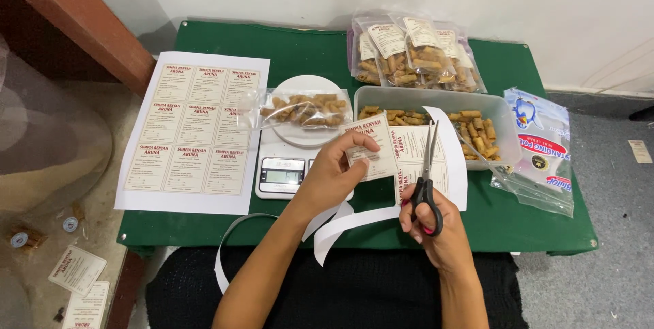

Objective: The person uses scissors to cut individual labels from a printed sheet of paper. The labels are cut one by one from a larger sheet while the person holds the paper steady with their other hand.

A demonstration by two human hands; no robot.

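From the head view, my left hand (334, 169) is pinching the label sheet (402, 155) taut above the green tabletop (306, 50) while my right hand (429, 216) is gripping the black scissors (428, 182). I'm judging it best to be keeping the blades on the gap between labels — cutting slowly, paper flat.

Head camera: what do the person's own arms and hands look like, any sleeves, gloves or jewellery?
Both forearms are bare to the frame's lower edge: no sleeves or gloves show. The left hand and right hand show no rings, watch or bracelets. Nails are short; polish cannot be told.
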